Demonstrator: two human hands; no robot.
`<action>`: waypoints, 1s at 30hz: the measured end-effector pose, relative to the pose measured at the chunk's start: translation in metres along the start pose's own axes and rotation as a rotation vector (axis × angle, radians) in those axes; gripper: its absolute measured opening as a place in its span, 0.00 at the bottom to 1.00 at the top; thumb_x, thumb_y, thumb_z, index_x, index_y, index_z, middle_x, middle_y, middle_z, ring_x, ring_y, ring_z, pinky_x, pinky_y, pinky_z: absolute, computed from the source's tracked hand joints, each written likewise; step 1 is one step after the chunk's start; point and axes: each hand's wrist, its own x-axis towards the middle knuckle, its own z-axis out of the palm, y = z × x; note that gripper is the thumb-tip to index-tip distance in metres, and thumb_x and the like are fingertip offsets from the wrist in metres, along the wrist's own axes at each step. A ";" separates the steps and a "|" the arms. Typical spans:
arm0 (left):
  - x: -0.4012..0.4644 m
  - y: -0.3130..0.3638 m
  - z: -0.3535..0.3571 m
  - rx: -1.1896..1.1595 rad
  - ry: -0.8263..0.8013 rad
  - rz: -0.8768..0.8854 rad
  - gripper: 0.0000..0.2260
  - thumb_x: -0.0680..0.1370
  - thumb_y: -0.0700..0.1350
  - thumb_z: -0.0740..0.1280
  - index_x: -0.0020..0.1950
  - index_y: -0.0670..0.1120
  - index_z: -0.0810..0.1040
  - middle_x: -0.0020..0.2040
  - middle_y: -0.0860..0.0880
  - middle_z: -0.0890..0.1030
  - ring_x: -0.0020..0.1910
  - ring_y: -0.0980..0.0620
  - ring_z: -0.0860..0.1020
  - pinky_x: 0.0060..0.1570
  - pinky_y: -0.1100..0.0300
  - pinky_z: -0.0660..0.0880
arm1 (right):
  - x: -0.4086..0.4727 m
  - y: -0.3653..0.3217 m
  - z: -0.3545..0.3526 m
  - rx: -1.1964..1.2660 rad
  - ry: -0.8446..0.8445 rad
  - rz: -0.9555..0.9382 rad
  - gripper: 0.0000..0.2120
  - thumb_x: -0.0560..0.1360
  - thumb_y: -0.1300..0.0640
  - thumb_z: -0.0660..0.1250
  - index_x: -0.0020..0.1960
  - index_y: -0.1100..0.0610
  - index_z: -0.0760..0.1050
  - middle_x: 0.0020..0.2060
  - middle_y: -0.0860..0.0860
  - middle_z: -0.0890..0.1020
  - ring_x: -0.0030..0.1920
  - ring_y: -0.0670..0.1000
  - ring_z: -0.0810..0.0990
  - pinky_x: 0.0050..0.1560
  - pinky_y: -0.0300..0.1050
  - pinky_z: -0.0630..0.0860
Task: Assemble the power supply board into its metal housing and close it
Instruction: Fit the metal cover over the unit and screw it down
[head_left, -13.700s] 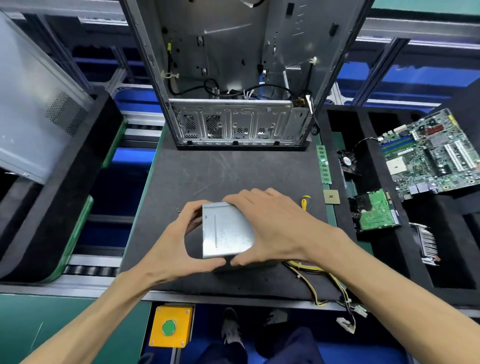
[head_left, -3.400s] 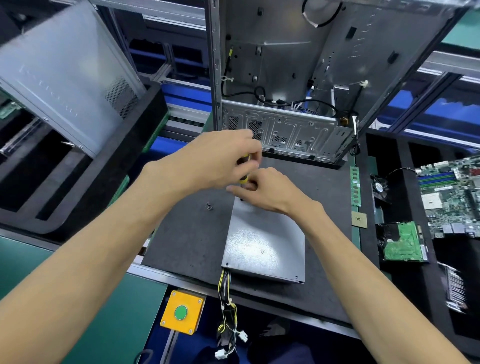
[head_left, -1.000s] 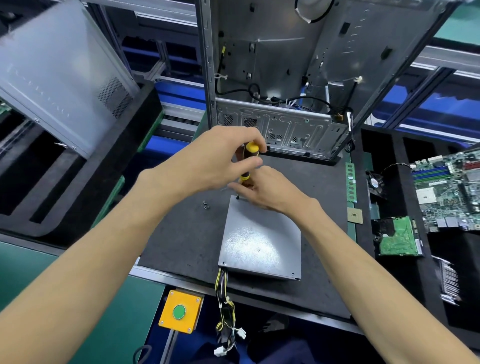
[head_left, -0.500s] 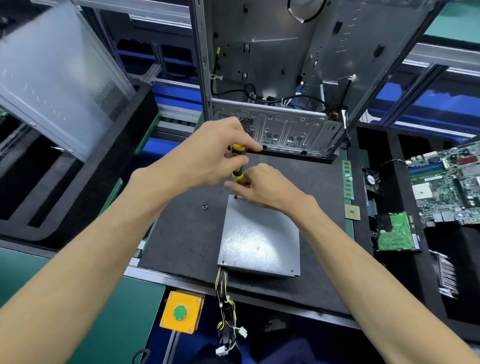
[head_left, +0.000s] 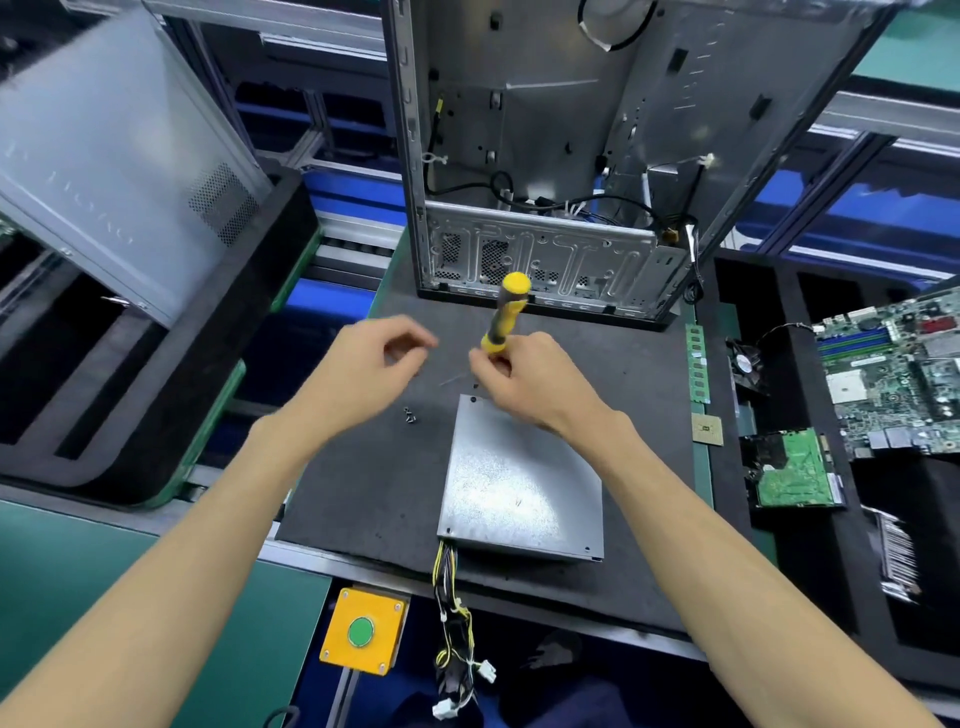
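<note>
The closed grey metal power supply housing (head_left: 522, 483) lies flat on the black mat (head_left: 363, 483), its yellow and black cable bundle (head_left: 454, 623) hanging over the front edge. My right hand (head_left: 530, 379) grips the lower end of a yellow and black screwdriver (head_left: 506, 312), which stands above the housing's far left corner. A dark screw (head_left: 473, 399) sits in that corner. My left hand (head_left: 363, 374) hovers just left of the tool, fingers loosely curled and holding nothing. Loose small screws (head_left: 410, 414) lie on the mat to the left of the housing.
An open computer case (head_left: 545, 260) stands at the back of the mat. A grey side panel (head_left: 119, 171) leans at the left. RAM stick (head_left: 697, 364), CPU chip (head_left: 707, 429), hard drive (head_left: 789, 467) and motherboard (head_left: 893, 374) sit at the right. A yellow button box (head_left: 362, 631) is below the edge.
My left hand has let go of the screwdriver's top and moved left. The right hand alone now holds the tool, lifted off the housing's corner.
</note>
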 end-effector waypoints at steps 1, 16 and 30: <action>-0.004 -0.017 0.006 0.088 -0.001 -0.053 0.08 0.78 0.37 0.69 0.52 0.48 0.84 0.41 0.57 0.83 0.42 0.53 0.82 0.52 0.52 0.80 | -0.001 0.002 0.001 0.159 0.052 0.074 0.23 0.82 0.55 0.62 0.31 0.54 0.58 0.23 0.47 0.66 0.29 0.52 0.66 0.35 0.50 0.64; -0.008 -0.085 0.048 0.438 -0.065 -0.093 0.03 0.77 0.41 0.69 0.48 0.48 0.82 0.38 0.56 0.78 0.42 0.50 0.78 0.43 0.56 0.74 | -0.050 0.012 0.000 1.597 0.226 0.569 0.20 0.84 0.57 0.59 0.33 0.52 0.62 0.28 0.47 0.58 0.24 0.44 0.55 0.19 0.36 0.53; -0.022 0.079 0.056 -0.958 -0.008 -0.166 0.02 0.75 0.38 0.72 0.43 0.43 0.83 0.40 0.41 0.84 0.39 0.43 0.84 0.35 0.58 0.79 | -0.082 0.007 -0.028 1.765 0.395 0.573 0.17 0.83 0.51 0.61 0.37 0.53 0.63 0.30 0.48 0.70 0.28 0.48 0.71 0.28 0.38 0.69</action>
